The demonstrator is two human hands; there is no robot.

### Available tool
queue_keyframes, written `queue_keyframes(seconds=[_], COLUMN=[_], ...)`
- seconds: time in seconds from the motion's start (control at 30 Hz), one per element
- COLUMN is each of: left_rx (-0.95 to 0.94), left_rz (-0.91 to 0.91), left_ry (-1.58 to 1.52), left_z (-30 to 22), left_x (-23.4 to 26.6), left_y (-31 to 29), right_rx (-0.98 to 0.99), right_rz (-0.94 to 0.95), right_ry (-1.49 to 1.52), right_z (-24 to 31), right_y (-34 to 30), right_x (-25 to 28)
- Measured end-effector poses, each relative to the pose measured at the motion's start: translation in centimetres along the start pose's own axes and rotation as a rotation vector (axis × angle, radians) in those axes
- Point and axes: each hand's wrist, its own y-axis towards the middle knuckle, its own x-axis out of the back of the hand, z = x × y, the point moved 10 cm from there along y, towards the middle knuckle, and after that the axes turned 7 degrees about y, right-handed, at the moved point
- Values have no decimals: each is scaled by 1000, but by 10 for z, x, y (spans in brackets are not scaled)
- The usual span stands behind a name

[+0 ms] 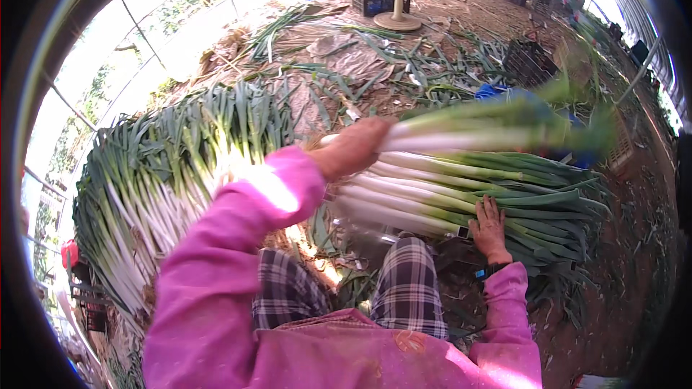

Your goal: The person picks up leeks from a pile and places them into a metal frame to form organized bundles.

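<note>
My left hand (353, 148) is closed around the white root ends of a few leeks (461, 139). They stretch out to the right above a stack, their green tops smeared by motion. Below them the stacked leeks (414, 191) lie side by side, white ends toward the left and green leaves toward the right. Flat on the near side of this stack rests my right hand (490, 230), its fingers stretched over the stalks where white turns to green. A dark watch (491, 270) is on that wrist.
A large heap of leeks (191, 166) spreads at the left, leaves pointing away. Cut leaves (432, 68) litter the ground ahead. Farther off are a black crate (364, 1) and a beige stand with a round base (398, 20). Another dark crate (530, 63) lies right of the scraps.
</note>
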Motion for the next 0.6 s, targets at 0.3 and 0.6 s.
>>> queue_keyframes(seconds=[0.3, 0.6], left_rx=[235, 331], left_rz=[41, 157], left_ry=[195, 201], left_z=[57, 108], left_x=[-224, -231], left_y=[32, 21], right_rx=[30, -14], right_rz=[23, -42], right_ry=[268, 14], right_z=[-7, 13], right_y=[-41, 44], right_x=[76, 78])
